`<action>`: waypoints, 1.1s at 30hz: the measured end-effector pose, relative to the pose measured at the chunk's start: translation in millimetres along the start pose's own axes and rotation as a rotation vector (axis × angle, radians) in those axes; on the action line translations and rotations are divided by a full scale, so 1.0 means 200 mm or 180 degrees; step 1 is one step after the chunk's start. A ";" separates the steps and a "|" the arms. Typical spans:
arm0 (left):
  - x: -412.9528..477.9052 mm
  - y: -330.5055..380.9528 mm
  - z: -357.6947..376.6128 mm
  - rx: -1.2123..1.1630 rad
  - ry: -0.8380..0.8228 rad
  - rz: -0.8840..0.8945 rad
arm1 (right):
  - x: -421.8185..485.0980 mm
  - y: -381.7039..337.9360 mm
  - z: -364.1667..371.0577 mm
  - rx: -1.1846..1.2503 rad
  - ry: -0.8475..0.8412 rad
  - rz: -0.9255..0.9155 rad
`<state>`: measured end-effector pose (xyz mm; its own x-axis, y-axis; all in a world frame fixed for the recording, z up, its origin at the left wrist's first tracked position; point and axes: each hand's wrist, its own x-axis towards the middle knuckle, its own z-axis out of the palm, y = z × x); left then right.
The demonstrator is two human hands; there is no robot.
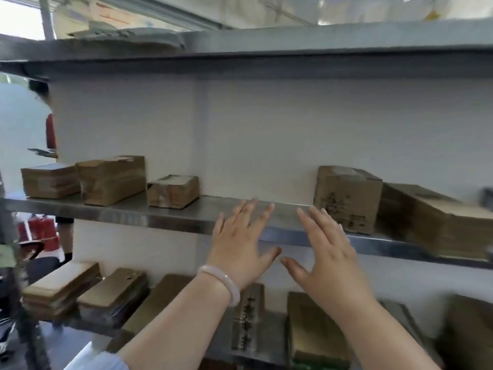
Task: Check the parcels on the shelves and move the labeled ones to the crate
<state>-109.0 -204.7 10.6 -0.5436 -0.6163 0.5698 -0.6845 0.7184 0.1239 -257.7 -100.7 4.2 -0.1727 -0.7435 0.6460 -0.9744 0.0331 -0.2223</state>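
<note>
Brown cardboard parcels stand on a steel middle shelf (pixel 186 217). At its left are a flat parcel (pixel 49 180), a taller parcel (pixel 112 178) and a small parcel (pixel 173 190). To the right stand a printed upright parcel (pixel 346 198) and a wide flat parcel (pixel 437 222). My left hand (pixel 240 244), with a pale bangle on its wrist, and my right hand (pixel 328 257) are raised side by side before the bare middle of that shelf, fingers spread, holding nothing. The right hand's fingertips are close to the printed parcel. No crate is in view.
An upper shelf (pixel 240 52) runs overhead with a grey bundle (pixel 128 36) on it. The lower shelf holds more flat parcels (pixel 61 287) and printed boxes (pixel 314 327). At the far left a person (pixel 50 134) stands beside red extinguishers (pixel 40 228).
</note>
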 end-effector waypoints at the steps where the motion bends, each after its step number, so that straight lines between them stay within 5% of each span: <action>1: 0.05 0.03 0.02 -0.0103 -0.0048 0.0099 | 0.01 0.03 -0.03 -0.0030 0.0069 0.0136; 8: 0.38 0.21 0.10 -0.0809 -0.0222 0.0608 | 0.14 0.27 -0.21 0.0337 0.0468 0.1072; 18: 0.75 0.38 0.32 -0.2372 -0.0660 0.0336 | 0.44 0.54 -0.24 0.1731 0.0649 0.2195; 27: 0.71 0.30 0.25 -0.3245 0.0068 -0.0461 | 0.41 0.41 -0.19 0.2595 0.0904 0.1492; 33: 0.72 0.19 0.09 -0.3404 -0.0559 -0.0947 | 0.43 0.25 -0.10 0.1621 0.0730 0.0731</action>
<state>-221.6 -272.5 83.7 -0.5467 -0.7857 0.2893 -0.0757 0.3906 0.9175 -324.3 -150.4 63.0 -0.4524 -0.5904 0.6684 -0.7268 -0.1903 -0.6600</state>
